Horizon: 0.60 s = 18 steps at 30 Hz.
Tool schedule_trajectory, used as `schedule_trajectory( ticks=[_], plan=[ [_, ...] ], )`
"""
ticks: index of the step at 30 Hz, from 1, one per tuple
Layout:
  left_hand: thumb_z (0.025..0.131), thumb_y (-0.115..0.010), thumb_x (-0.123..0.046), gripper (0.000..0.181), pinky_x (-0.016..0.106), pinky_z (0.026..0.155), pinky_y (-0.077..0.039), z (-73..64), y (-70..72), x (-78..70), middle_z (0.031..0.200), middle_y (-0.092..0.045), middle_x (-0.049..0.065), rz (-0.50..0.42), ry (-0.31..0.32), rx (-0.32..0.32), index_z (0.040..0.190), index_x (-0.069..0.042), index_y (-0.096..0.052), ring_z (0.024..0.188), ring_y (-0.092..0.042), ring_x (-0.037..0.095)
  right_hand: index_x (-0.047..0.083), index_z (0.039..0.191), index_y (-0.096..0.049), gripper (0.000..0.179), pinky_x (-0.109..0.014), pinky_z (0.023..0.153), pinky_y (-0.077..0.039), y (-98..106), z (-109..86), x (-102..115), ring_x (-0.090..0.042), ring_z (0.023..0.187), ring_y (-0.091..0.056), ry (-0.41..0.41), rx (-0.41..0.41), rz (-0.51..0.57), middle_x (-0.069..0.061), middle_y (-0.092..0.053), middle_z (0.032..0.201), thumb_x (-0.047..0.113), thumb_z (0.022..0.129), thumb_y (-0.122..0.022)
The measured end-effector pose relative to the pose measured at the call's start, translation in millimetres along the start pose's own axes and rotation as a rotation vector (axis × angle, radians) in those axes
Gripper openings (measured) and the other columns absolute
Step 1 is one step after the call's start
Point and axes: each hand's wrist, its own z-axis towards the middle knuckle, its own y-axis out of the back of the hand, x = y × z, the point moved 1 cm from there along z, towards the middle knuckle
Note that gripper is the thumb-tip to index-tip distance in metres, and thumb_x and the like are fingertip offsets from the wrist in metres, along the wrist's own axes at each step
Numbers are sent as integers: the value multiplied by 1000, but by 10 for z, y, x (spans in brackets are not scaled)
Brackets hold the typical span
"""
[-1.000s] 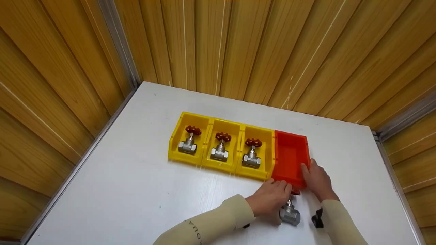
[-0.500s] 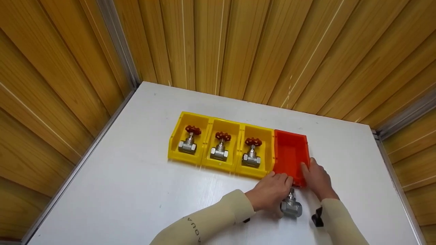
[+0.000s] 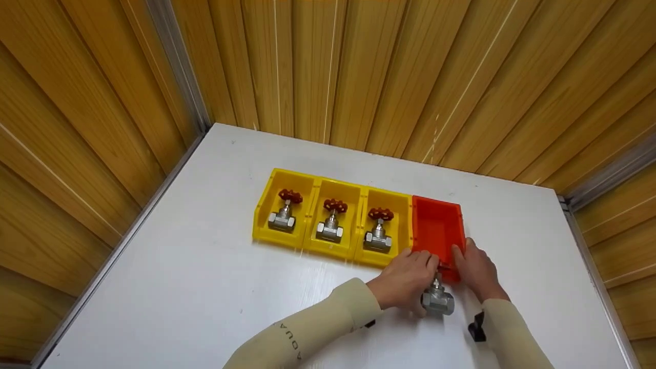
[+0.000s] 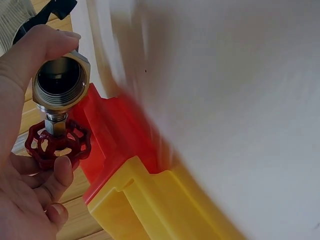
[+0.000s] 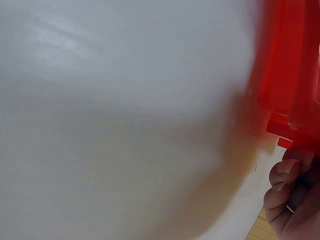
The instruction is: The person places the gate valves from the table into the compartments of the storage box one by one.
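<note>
My left hand [image 3: 407, 279] grips a metal gate valve [image 3: 437, 300] with a red handwheel, at the front edge of the red bin [image 3: 435, 225]. In the left wrist view, the thumb lies on the valve body [image 4: 60, 82] and the fingers curl around the handwheel [image 4: 59, 144]. The right hand [image 3: 477, 269] holds the red bin's right side wall, thumb on the inner side. In the right wrist view its curled fingers [image 5: 286, 167] meet the outside of the red bin [image 5: 287, 60].
Three yellow bins [image 3: 328, 251] stand in a row left of the red one. Each contains a valve with a red handwheel [image 3: 380, 214]. All stand on a white table [image 3: 215, 287] bounded by wood-look walls [image 3: 318, 72] with metal posts.
My left hand has moved forward with the valve, away from the body, up to the red bin's front edge. The right hand stays at the bin's side.
</note>
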Motion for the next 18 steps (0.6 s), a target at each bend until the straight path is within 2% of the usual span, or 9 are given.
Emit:
schedule_trajectory(
  ticks=[5, 9, 15, 18],
  plan=[
    [65, -75, -66, 91, 21, 86, -36, 36, 35, 35, 114, -49, -6, 2, 14, 7, 132, -19, -37, 100, -47, 9, -3, 114, -42, 41, -29, 61, -41, -9, 1, 1, -21, 70, -49, -17, 14, 1, -9, -49, 77, 36, 103, -36],
    [65, -75, -66, 90, 21, 82, -34, 57, 64, 67, 114, -50, -5, -3, 17, -6, 132, -18, -37, 99, -47, 9, -3, 116, -43, 41, -28, 60, -41, -10, 4, 15, -20, 69, -49, -26, 21, 1, -9, -51, 78, 36, 103, -38],
    [66, -75, -66, 88, 22, 79, -33, 105, 76, 105, 111, -50, -5, 15, 9, -44, 130, -17, -39, 96, -47, 9, -2, 113, -43, 38, -29, 59, -39, 1, 9, 11, -20, 66, -48, 7, -9, -13, -8, -49, 74, 34, 103, -39],
    [66, -75, -66, 88, 22, 79, -33, 142, 70, 116, 113, -51, -5, 22, 11, -35, 131, -17, -39, 97, -47, 9, -2, 109, -44, 36, -29, 58, -39, 0, 7, 1, -20, 64, -47, 19, -25, -19, -8, -47, 72, 33, 103, -39]
  ],
)
